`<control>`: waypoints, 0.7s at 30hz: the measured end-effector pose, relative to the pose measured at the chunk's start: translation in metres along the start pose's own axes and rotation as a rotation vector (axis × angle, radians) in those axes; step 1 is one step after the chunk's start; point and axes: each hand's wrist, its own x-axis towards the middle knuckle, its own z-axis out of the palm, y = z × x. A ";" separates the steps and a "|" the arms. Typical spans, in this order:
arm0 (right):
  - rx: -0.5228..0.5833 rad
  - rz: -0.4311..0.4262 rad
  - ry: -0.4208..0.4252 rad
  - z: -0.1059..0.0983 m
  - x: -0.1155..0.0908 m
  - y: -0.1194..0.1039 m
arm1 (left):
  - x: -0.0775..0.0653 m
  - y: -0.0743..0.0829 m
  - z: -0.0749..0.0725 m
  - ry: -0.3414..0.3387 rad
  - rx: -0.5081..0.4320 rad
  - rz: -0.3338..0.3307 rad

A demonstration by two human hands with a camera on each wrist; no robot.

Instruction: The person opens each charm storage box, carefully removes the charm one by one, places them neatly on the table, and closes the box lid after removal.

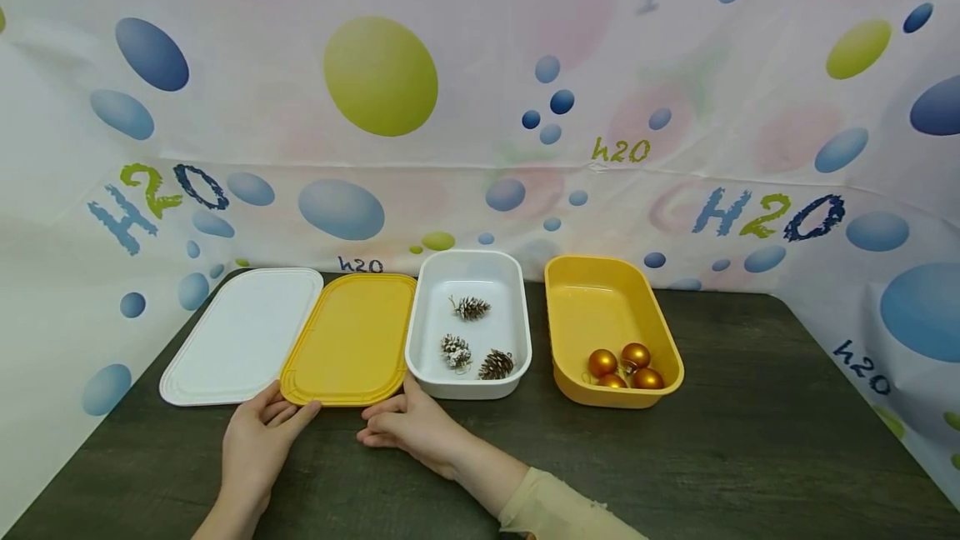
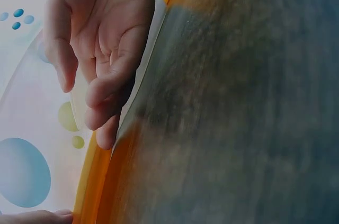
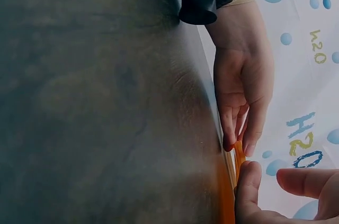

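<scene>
A yellow plastic lid (image 1: 351,340) lies flat on the dark table. My left hand (image 1: 258,440) pinches its front left corner, thumb on top and fingers at the edge; the right wrist view shows this hand (image 3: 242,81) at the lid's rim. By the lid's front right corner is my right hand (image 1: 423,432), index finger stretched toward the gap beside the white container (image 1: 468,390), the other fingers loosely bent. In the left wrist view the right hand (image 2: 106,38) holds nothing. Left of the yellow lid lies a white lid (image 1: 243,336), its edge right against it.
Pine cones (image 1: 455,352) lie in the white container. A yellow container (image 1: 600,298) to its right holds several shiny gold balls (image 1: 602,362). Behind the dark table (image 1: 750,423) hangs a white curtain (image 1: 480,107) with coloured spots.
</scene>
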 end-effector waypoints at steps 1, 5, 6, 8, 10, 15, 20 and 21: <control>-0.002 0.001 0.004 0.000 0.001 0.000 | 0.000 0.000 0.000 -0.008 0.009 -0.003; -0.006 0.004 0.021 0.001 0.004 0.001 | 0.001 0.001 -0.002 -0.042 0.029 -0.001; -0.007 0.004 0.025 0.001 0.004 0.002 | 0.002 0.001 -0.002 -0.049 0.035 0.004; -0.006 0.003 0.032 0.001 0.005 0.002 | 0.002 0.002 -0.003 -0.054 0.049 0.008; -0.006 0.002 0.037 0.002 0.006 0.003 | 0.003 0.003 -0.004 -0.055 0.066 0.011; -0.018 -0.008 0.049 0.002 0.007 0.004 | 0.004 0.005 -0.005 -0.064 0.086 0.010; -0.043 -0.014 0.062 0.003 0.006 0.003 | 0.005 0.005 -0.006 -0.081 0.093 0.016; -0.044 -0.014 0.064 0.003 0.006 0.003 | 0.006 0.005 -0.006 -0.085 0.093 0.018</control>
